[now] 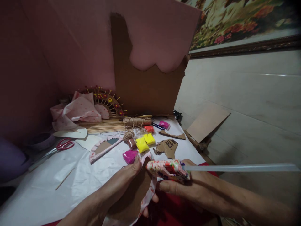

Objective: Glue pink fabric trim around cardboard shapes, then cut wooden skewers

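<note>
My left hand point(127, 175) grips a brown cardboard piece point(131, 199) whose edge is wrapped in pale spotted fabric point(148, 197). Its thumb lies on top, and some fingertips show beyond the fabric edge. In my right hand point(183, 185) is a glue gun point(168, 168) with a floral pattern, closed in by the fingers. A long translucent glue stick point(240, 168) sticks out of its back end to the right. The gun's tip is over the upper end of the cardboard, close to my left thumb; whether it touches cannot be made out.
Beyond my hands lie yellow clay packets point(142, 144), a magenta packet point(130, 156), a fabric-edged half-round piece point(101, 150), cardboard scraps point(168, 147) and twine point(138, 121). Red-handled scissors point(63, 145) rest at left. A large cut cardboard sheet point(148, 91) stands at the back beside a decorated fan point(109, 100).
</note>
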Available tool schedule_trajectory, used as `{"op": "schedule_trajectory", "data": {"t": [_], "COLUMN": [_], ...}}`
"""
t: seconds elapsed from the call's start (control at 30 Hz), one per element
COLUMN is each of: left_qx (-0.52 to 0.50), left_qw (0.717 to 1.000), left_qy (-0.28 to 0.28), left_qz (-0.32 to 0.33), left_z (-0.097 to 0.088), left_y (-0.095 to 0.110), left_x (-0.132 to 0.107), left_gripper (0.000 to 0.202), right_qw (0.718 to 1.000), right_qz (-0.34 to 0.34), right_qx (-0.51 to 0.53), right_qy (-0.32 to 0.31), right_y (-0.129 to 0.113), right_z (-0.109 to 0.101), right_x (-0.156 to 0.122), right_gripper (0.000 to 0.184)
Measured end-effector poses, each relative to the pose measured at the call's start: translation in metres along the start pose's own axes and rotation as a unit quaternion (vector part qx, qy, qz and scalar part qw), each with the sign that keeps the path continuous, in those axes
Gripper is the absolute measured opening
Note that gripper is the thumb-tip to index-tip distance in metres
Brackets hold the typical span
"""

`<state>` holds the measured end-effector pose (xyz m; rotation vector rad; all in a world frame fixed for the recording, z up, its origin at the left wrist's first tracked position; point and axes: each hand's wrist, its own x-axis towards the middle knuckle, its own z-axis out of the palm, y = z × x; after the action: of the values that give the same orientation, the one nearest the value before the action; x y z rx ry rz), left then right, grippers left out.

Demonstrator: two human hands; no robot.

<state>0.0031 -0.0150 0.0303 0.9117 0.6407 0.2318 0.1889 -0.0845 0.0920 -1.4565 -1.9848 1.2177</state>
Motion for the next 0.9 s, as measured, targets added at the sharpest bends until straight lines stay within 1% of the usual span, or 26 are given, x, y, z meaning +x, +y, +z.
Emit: {"op": "schedule_trajectory", "data": {"t": [0.1, 0.23, 0.4, 0.57, 0.63, 0.83, 0.9], "left_qx": [-0.003, 0.003, 0.000, -0.021, -0.025, 0.001, 0.002], "left_qw": [1.000, 1.000, 1.000, 1.000, 1.000, 1.000, 1.000], "left_qy": [-0.001, -0.010, -0.011, -0.007, -0.008, -0.007, -0.003], "left_qz": [-0.003, -0.001, 0.001, -0.002, 0.001, -0.002, -0.003], "left_z": [-0.0009, -0.0003, 0.0028, 0.0065, 0.0061, 0.0000, -0.0018], "left_y": [0.0000, 0.0013, 0.0051, 0.0086, 0.0076, 0.0028, 0.0019], "left_x": [0.0012, 0.0004, -0.0017, -0.0029, -0.0027, -0.0001, 0.0004], "left_gripper": [0.075, 0.070, 0.071, 0.059, 0.057, 0.063, 0.063], "right_qw": [1.000, 1.000, 1.000, 0.997, 0.998, 0.999, 0.999], "right_qz": [-0.019, 0.018, 0.007, 0.013, 0.010, -0.026, -0.020], "right_qx": [-0.003, -0.001, 0.027, 0.072, 0.063, -0.016, -0.034], "right_qy": [-0.009, -0.003, -0.006, -0.006, -0.005, 0.010, 0.014], "right_y": [-0.0007, -0.0010, 0.0008, 0.0064, 0.0074, 0.0023, -0.0002], "right_z": [0.0008, -0.0012, -0.0030, -0.0012, -0.0007, -0.0014, -0.0031], "right_x": [0.0010, -0.0004, -0.0018, -0.0011, -0.0003, 0.0020, 0.0018], "right_gripper": [0.031, 0.033, 0.037, 0.042, 0.041, 0.034, 0.032]}}
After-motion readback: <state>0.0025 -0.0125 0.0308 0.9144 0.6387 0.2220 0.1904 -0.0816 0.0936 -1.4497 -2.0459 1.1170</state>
